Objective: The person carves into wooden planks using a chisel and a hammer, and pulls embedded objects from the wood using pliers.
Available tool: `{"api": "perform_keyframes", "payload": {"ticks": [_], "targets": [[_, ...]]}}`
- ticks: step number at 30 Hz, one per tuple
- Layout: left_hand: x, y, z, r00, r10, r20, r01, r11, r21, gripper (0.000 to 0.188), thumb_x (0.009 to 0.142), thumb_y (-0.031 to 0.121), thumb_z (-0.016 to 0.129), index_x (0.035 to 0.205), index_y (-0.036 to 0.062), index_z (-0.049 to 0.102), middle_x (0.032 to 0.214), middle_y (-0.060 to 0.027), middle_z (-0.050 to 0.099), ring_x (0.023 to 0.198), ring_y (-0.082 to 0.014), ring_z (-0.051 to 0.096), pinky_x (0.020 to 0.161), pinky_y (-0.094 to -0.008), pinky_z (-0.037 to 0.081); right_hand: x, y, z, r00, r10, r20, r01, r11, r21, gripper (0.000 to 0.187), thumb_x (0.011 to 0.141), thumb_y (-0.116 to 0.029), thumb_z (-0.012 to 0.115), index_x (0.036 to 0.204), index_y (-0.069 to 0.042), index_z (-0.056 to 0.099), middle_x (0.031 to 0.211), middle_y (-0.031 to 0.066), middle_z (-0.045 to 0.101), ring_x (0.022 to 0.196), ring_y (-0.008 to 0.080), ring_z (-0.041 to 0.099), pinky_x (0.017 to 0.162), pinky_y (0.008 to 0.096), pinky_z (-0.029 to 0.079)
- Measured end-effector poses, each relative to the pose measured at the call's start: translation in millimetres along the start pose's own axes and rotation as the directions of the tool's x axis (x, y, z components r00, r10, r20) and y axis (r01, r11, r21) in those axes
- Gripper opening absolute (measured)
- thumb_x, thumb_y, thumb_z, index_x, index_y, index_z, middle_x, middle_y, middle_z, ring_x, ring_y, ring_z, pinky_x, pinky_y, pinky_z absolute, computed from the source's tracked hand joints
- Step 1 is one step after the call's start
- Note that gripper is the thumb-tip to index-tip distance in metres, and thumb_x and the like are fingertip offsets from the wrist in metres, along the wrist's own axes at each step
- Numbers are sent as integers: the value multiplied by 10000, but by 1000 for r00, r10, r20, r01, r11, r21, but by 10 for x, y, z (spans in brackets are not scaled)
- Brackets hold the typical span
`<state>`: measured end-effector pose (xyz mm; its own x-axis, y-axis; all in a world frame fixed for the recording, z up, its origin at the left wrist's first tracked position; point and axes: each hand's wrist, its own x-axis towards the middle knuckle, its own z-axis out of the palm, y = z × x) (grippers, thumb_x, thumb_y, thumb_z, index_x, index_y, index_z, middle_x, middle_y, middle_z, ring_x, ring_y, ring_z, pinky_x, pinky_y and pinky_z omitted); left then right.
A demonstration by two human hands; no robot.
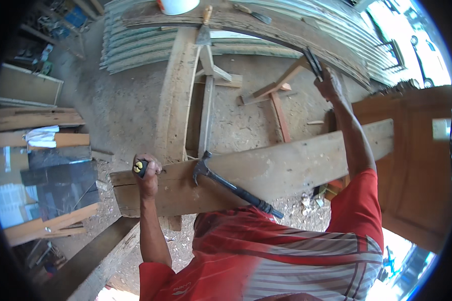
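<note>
My left hand is closed in a fist around a black tool handle with a yellow end; the rest of that tool is hidden. It is over the left end of a wide wooden plank. A claw hammer with a dark handle lies across this plank, near my shirt. Stretched out far right, my right hand grips a dark tool with two slim prongs, beside the edge of a weathered far board. I cannot make out the tool's exact kind.
A scraper with a wooden handle and another flat-bladed tool rest by the far board, near a white bucket. Corrugated sheets lie behind. A brown wooden cabinet stands right; stacked panels are left.
</note>
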<state>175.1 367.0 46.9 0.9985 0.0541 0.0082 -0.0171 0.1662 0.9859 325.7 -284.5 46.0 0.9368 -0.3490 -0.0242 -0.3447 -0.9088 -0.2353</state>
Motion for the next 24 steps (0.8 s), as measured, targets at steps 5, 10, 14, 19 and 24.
{"api": "perform_keyframes", "payload": {"ticks": [5,10,14,19,24], "targets": [[-46,0,136,997,22,-75,-22,1000,-7,192,912,170,663,980,84,506,786,-38,518,684,-121,493,641,-303,451,1184,54,96,964,-158,-212,124,978,-165,432,893,-386,682,1164,-54,622,1150,247,640,1062,440,639,892,526,523],[-88,15,170,995,40,-94,-39,999,12,238,923,231,671,970,100,479,781,-29,489,664,-118,465,640,-297,429,1661,-656,288,994,-112,8,110,959,-262,599,913,-486,698,1295,-33,609,1308,199,610,1190,402,603,986,503,492],[23,-1,228,994,27,-105,-27,1000,2,245,923,238,672,970,105,471,773,-25,476,655,-119,459,628,-297,420,1371,-1470,474,848,-519,-110,479,837,-263,782,907,-507,706,1509,-92,428,1551,188,426,1428,390,412,1143,514,375],[-1,38,181,990,45,-131,-43,999,16,221,924,217,661,978,105,478,778,-30,478,652,-119,465,579,-285,411,1781,-2351,1092,642,-744,-185,712,668,-214,706,899,-300,696,1524,-120,422,1555,219,413,1450,396,390,1156,512,363],[-21,-86,204,984,57,-168,-59,998,-5,217,926,210,663,979,105,481,774,-31,476,644,-119,462,568,-278,408,2080,-2587,1376,714,-669,-207,608,738,-292,613,949,-119,532,1543,-104,385,1543,241,419,1456,406,390,1161,539,349]]}}
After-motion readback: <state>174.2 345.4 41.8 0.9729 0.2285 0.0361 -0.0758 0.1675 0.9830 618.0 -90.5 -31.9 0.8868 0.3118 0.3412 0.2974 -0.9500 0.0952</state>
